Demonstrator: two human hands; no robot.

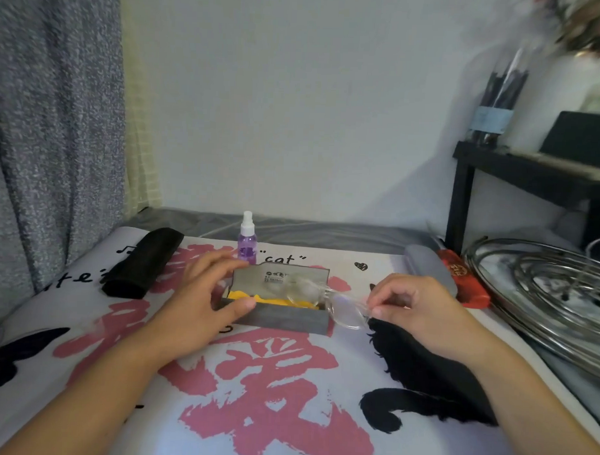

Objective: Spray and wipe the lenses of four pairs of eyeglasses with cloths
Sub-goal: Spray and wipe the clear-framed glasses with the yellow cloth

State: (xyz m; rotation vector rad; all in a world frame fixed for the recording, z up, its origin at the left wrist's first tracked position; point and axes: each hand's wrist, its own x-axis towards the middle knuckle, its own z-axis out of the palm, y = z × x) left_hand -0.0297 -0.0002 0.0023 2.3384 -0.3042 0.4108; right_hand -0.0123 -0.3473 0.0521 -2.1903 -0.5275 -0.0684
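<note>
A plain white wall [296, 108] at the back, a grey speckled curtain [50, 123] hanging on the left, and down in front a white cloth-covered surface printed with big pink brush strokes and black cat shapes [269, 379]. Both bare forearms reach in from the bottom corners. The left hand [204, 302] lies palm down at the near left end of an open grey rectangular glasses case [282, 317], thumb pressed on its front wall and fingers spread over its left end, so the hand is loosely open and steadying the box. Inside the case shows a bright yellow cleaning cloth [272, 299]. The right hand [414, 309] hovers just right of the case, knuckles up, thumb and forefinger pinched on the right end of a pair of clear-framed eyeglasses [333, 305], which sit half over the case's right end and half beyond it (the frame is blurred, so whether it touches the case I cannot tell). Behind the case stands a small purple spray bottle with a white nozzle [247, 240], upright. A black soft glasses pouch [142, 262] lies far left, a grey hard case [430, 266] and a red one [463, 282] far right.
</note>
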